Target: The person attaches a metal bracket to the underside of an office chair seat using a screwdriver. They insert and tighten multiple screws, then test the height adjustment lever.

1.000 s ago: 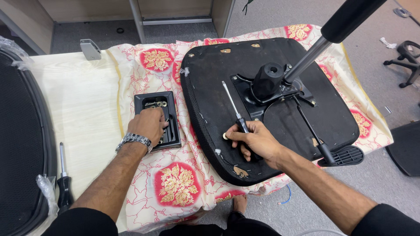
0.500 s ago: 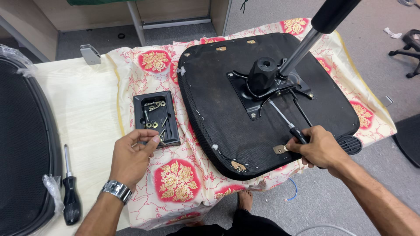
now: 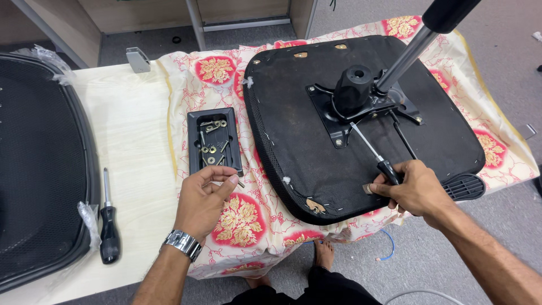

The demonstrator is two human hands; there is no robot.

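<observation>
An upturned black chair seat lies on a floral cloth, its black metal mechanism plate and gas cylinder pointing up. My right hand grips a black-handled screwdriver whose tip rests near the plate's front edge. My left hand pinches a small screw between thumb and fingers, just below a black plastic tray holding several screws and washers.
A second screwdriver lies on the pale wooden table. A black mesh chair back in plastic wrap fills the left side. A grey bracket sits at the table's far edge. Grey floor lies to the right.
My left hand left the tray and came toward me with a screw. My right hand slid right along the seat's near edge, the screwdriver tip now close to the mechanism plate.
</observation>
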